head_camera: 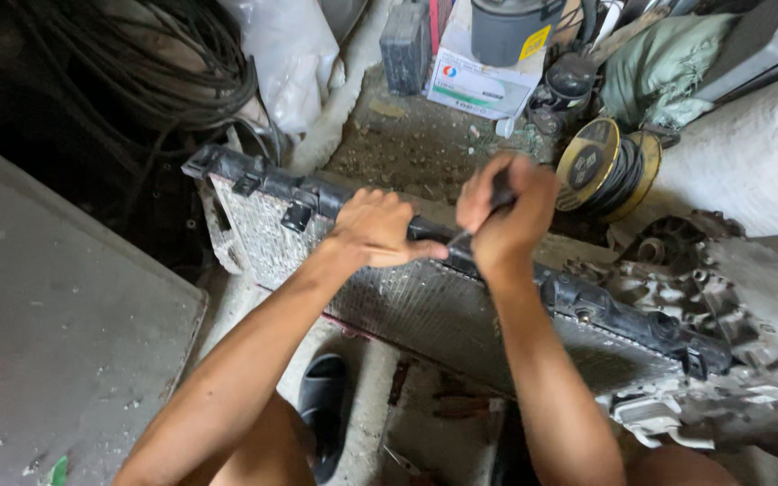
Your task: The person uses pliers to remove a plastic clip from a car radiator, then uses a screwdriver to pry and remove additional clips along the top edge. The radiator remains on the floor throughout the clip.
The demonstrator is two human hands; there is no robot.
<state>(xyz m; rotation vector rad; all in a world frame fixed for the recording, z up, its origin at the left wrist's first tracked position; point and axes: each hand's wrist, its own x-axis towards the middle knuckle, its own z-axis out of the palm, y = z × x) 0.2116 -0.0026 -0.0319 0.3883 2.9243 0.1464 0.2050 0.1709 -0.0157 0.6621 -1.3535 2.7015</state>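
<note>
A car radiator stands on its edge across the middle of the view, its grey finned core facing me and a black plastic tank running along its top. My left hand grips that top tank near its middle. My right hand is closed around the black handle of a tool, whose tip points down at the tank just to the right of my left hand. The tool's tip is partly hidden by my fingers.
A grey flat panel lies at the left. Coiled black cables hang at the back left, a yellow wire spool and a white box behind. A grey metal engine part sits right. A black sandal is below.
</note>
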